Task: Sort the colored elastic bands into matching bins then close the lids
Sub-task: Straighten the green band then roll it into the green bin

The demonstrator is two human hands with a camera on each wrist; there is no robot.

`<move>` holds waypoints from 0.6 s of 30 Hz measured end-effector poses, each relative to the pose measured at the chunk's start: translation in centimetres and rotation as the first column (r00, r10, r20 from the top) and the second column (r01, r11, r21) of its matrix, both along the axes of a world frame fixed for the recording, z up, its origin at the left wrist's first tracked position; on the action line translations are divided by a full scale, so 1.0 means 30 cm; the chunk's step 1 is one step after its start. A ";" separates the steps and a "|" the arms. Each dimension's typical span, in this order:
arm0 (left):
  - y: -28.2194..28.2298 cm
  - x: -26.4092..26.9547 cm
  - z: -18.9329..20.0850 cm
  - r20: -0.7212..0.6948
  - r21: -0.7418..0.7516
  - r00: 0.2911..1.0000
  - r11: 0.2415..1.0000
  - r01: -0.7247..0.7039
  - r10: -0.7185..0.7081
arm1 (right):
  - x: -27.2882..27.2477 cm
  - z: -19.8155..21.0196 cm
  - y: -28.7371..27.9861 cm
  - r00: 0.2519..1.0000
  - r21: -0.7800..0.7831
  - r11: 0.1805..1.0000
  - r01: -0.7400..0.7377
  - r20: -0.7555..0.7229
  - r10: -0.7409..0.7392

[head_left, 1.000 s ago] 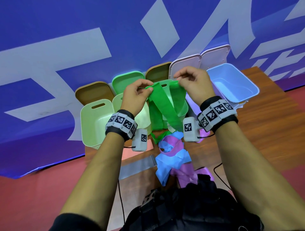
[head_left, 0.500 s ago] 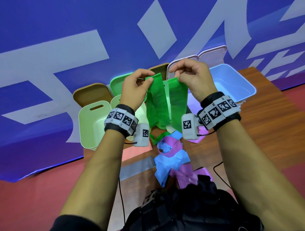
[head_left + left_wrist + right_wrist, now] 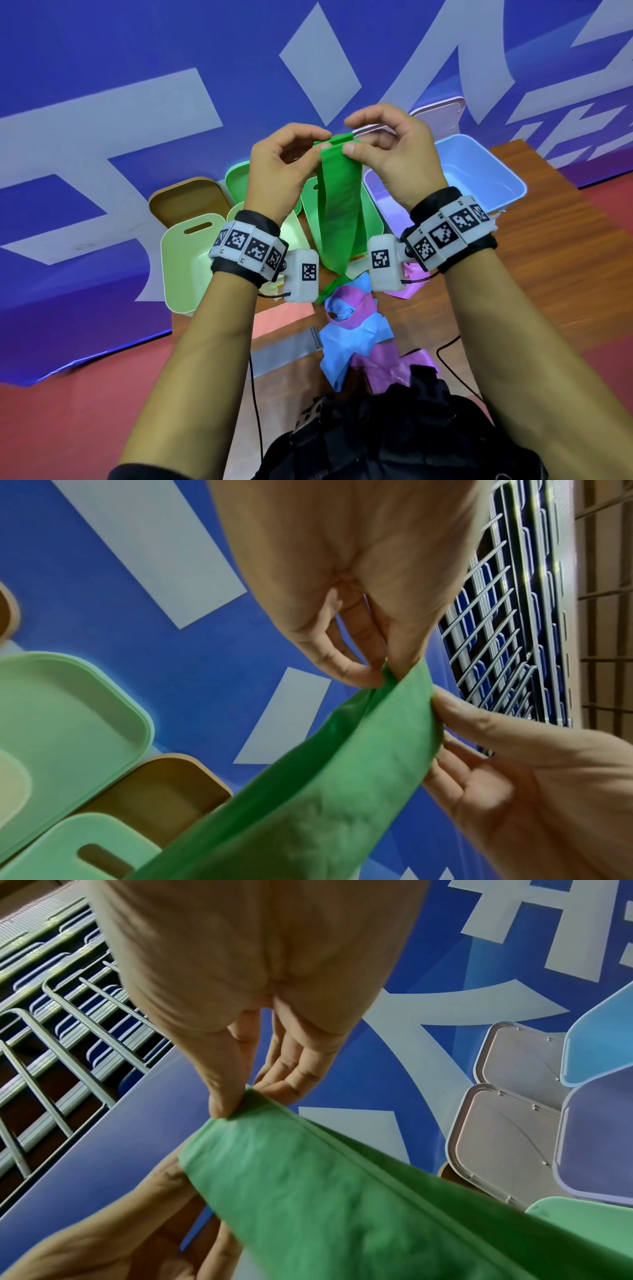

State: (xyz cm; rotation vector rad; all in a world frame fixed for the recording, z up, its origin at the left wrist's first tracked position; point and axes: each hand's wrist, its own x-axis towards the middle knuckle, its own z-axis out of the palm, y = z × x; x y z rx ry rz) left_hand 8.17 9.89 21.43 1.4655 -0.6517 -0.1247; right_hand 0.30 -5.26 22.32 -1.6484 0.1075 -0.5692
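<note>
- Pinching the top edge of the green band (image 3: 339, 202) between thumb and fingertips of the left hand (image 3: 279, 164), fingers curled onto it.
- Pinching the same folded top edge with the right hand (image 3: 394, 154), thumb and forefinger closed on it, hands nearly touching.
- Hanging doubled from both hands, well above the table (image 3: 534, 274), over the open green bin (image 3: 370, 219).
- Lying in a heap near the body: blue bands (image 3: 346, 342) and purple bands (image 3: 383, 363), tangled together.
- Standing open in a row: 2 pale green bins (image 3: 178, 260), a lilac bin (image 3: 380, 185), a blue bin (image 3: 486, 171), lids tipped back against the blue banner (image 3: 137, 85).
</note>
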 end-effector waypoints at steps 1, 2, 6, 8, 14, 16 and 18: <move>-0.001 -0.003 0.006 -0.009 -0.016 1.000 1.000 0.010 -0.010 | 0.003 0.002 0.002 1.000 -0.004 1.000 0.021 0.008 -0.021; -0.002 -0.007 0.011 -0.014 -0.024 1.000 1.000 0.020 -0.020 | 0.005 0.004 0.003 0.999 -0.008 0.999 0.039 0.017 -0.039; -0.004 -0.016 0.022 -0.018 -0.026 0.999 0.999 0.040 -0.040 | -0.001 0.010 0.005 0.994 -0.065 0.992 0.107 0.029 -0.105; -0.003 -0.016 0.023 -0.018 -0.029 0.999 0.999 0.037 -0.038 | -0.003 0.010 0.001 0.992 -0.097 0.988 0.124 0.025 -0.122; -0.007 -0.020 0.019 -0.009 -0.015 0.999 0.999 0.035 -0.035 | 0.000 0.003 -0.007 0.981 -0.175 0.965 0.194 0.022 -0.193; -0.007 -0.018 0.017 -0.008 -0.015 1.000 1.000 0.028 -0.028 | 0.001 -0.001 -0.011 0.978 -0.208 0.957 0.203 0.008 -0.206; -0.005 -0.017 0.016 -0.013 -0.016 1.000 0.999 0.028 -0.028 | 0.001 -0.003 -0.012 0.979 -0.216 0.956 0.197 -0.008 -0.203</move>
